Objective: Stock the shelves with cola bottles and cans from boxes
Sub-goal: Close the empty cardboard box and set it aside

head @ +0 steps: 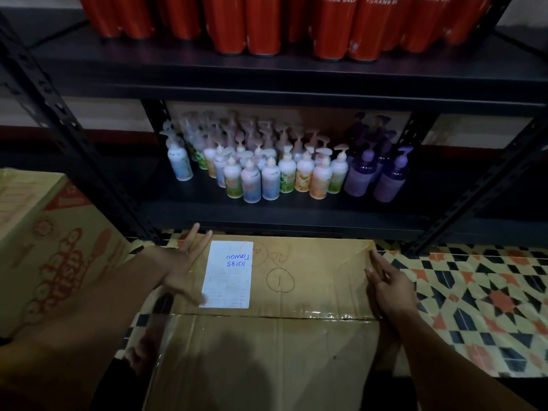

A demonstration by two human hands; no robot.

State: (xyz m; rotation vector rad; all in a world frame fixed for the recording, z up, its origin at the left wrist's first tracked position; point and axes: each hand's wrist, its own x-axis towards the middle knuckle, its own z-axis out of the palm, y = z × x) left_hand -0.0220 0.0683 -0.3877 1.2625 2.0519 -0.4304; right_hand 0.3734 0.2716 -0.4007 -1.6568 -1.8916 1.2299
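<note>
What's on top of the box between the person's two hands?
In the head view, between the left hand and right hand, the box bears a white slip with blue handwriting and pen-drawn circles.

Left hand (181,269) and right hand (390,287) are resting flat, fingers straight, on a taped cardboard box (296,292) lying before a black shelf (267,75) of red cans (264,25).

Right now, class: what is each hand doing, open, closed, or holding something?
Left hand: open, fingers spread flat on top of the taped cardboard box.
Right hand: open, straight fingers at the box's right edge, gripping nothing.
</note>
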